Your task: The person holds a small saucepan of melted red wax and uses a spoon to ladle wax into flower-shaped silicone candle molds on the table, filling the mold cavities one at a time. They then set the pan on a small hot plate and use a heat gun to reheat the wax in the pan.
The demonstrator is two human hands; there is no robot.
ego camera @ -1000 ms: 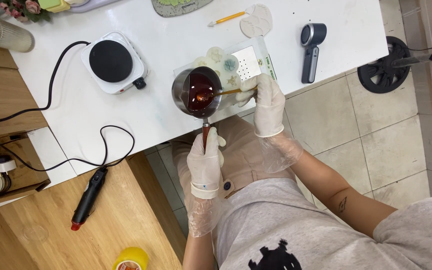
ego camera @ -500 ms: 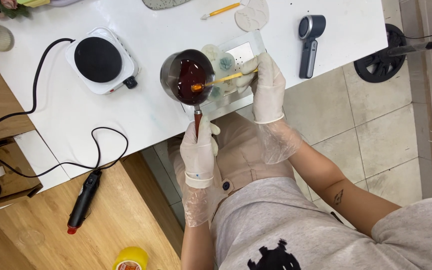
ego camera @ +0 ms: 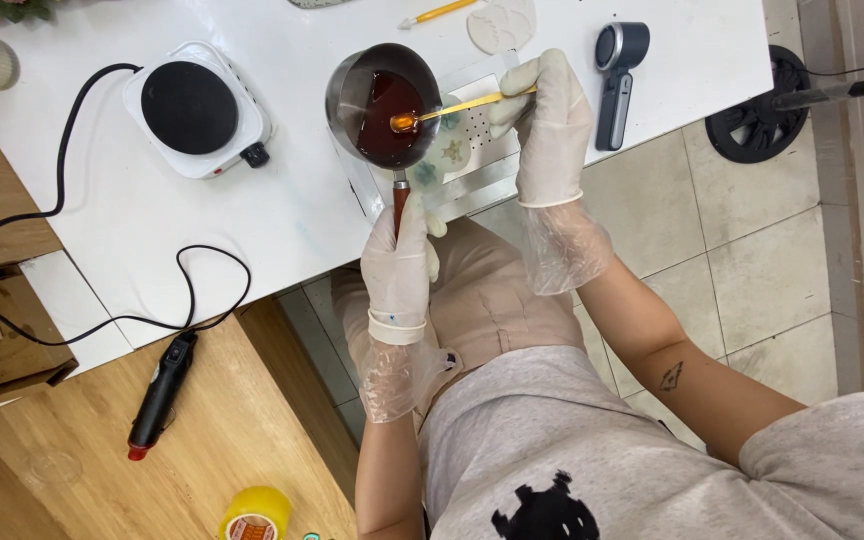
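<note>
At the white table (ego camera: 282, 215), you are holding the small metal pot (ego camera: 382, 105) of dark amber liquid above the clear mould tray (ego camera: 462, 150), your left hand (ego camera: 399, 265) closed around its handle. Your right hand (ego camera: 550, 115) is pinching the gold spoon (ego camera: 442, 110), already loaded; the visible cavities seem mostly unfilled.

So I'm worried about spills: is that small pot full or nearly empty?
Partly full. The small pot holds dark reddish liquid over its bottom, with bare metal wall showing above it; the gold spoon carries a little.
</note>
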